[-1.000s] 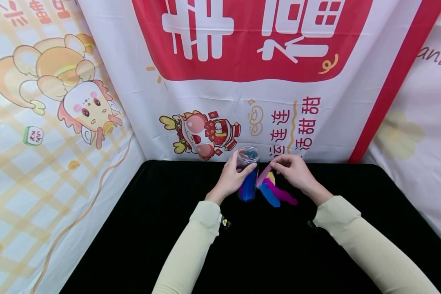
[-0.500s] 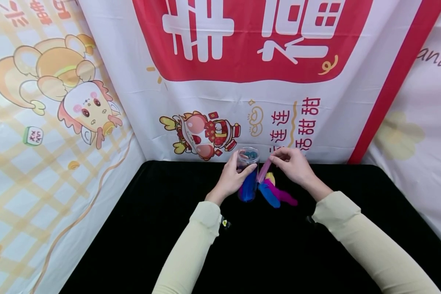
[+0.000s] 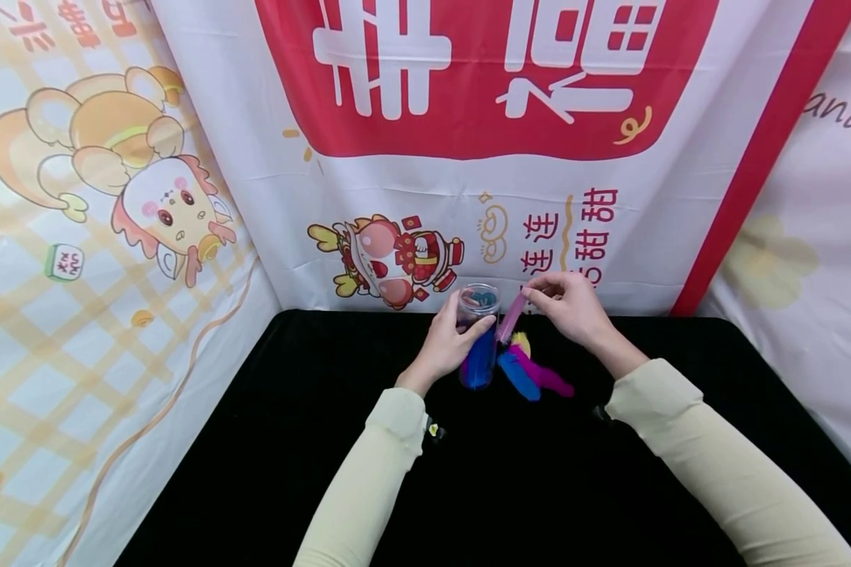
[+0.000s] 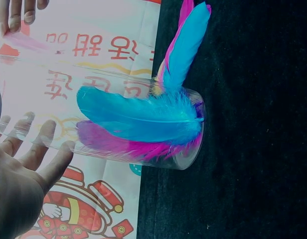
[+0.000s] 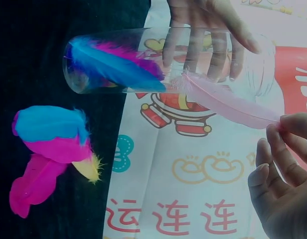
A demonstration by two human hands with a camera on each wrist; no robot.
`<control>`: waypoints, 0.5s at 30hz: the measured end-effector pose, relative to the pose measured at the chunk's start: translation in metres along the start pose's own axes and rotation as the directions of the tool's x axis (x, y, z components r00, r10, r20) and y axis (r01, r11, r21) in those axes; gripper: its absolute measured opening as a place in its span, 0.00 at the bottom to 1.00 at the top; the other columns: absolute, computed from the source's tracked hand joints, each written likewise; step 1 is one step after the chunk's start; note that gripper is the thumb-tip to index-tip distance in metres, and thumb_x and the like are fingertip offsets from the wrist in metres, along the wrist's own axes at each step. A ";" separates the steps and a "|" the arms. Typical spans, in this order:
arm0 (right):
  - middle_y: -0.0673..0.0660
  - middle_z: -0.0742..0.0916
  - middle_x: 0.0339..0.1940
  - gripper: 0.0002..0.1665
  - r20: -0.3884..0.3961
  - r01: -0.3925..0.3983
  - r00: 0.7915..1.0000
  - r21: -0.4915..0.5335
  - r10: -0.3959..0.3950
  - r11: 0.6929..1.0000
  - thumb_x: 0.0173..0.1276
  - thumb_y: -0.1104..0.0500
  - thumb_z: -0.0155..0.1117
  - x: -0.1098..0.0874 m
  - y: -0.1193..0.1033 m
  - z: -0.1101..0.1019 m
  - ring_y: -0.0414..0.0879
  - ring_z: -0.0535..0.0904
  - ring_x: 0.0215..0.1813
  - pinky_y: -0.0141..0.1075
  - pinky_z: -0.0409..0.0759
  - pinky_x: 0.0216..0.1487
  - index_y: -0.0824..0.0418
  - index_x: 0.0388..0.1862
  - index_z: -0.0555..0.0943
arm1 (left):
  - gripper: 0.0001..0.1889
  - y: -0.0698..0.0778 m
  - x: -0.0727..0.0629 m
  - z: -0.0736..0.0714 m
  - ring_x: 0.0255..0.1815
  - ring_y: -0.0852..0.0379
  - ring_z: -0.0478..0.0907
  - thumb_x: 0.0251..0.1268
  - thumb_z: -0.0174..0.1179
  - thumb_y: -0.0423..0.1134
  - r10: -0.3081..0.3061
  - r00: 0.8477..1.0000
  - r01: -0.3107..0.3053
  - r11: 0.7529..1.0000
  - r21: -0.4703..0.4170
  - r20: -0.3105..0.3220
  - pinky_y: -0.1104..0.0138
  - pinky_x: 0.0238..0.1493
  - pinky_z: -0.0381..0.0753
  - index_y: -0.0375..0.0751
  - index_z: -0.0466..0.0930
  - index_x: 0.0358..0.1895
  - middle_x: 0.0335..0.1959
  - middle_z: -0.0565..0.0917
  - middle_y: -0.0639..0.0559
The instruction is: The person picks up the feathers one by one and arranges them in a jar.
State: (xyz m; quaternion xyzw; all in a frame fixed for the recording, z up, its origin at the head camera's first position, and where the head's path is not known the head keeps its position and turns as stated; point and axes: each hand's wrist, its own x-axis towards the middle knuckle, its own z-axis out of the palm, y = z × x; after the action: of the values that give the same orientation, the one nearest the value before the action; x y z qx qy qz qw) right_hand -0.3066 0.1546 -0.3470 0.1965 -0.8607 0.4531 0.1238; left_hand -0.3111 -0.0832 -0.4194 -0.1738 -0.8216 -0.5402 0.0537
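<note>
Left hand (image 3: 445, 344): we curl fingers round the clear jar (image 3: 479, 358), upright on black cloth (image 3: 291, 441) | right hand (image 3: 573, 315): we pinch the pink feather (image 5: 230, 103) beside it | inner feathers (image 4: 138, 117) overlap; we cannot count them

Right hand (image 3: 570, 311) up vs 1 s ago, carrying pink feather (image 3: 513, 315) with it. Feather's top end was below the rim of the jar (image 3: 479, 309) in head view, now about level with it. Bottom end had reached the top of the blue feather (image 3: 520, 376), now shows just above it. Feather slightly steeper too. Right sleeve (image 3: 655, 398) shifted a touch since 0.5 s ago. Hand now covers more wall lettering (image 3: 592, 246).
</note>
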 end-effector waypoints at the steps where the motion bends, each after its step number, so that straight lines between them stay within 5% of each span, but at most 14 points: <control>1: 0.61 0.89 0.35 0.11 -0.001 0.003 1.000 -0.001 -0.003 1.000 0.74 0.56 0.68 0.000 -0.001 0.000 0.51 0.82 0.33 0.31 0.78 0.31 0.64 0.43 0.89 | 0.42 0.000 0.000 0.000 0.69 0.48 0.73 0.70 0.60 0.63 0.000 1.000 0.000 1.000 0.001 0.000 0.55 0.64 0.79 0.47 0.57 0.79 0.73 0.69 0.43; 15: 0.58 0.89 0.34 0.09 -0.017 0.007 1.000 -0.022 -0.007 1.000 0.74 0.56 0.68 0.004 -0.010 -0.003 0.47 0.80 0.32 0.34 0.77 0.28 0.61 0.42 0.89 | 0.41 0.000 0.000 -0.001 0.69 0.48 0.74 0.71 0.60 0.63 -0.002 1.000 0.002 1.000 0.008 0.009 0.55 0.63 0.79 0.48 0.57 0.78 0.73 0.69 0.44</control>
State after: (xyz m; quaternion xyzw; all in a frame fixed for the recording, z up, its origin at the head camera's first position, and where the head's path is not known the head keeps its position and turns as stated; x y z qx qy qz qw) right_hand -0.3059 0.1509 -0.3365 0.1943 -0.8637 0.4450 0.1349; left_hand -0.3112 -0.0842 -0.4184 -0.1749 -0.8242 -0.5363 0.0501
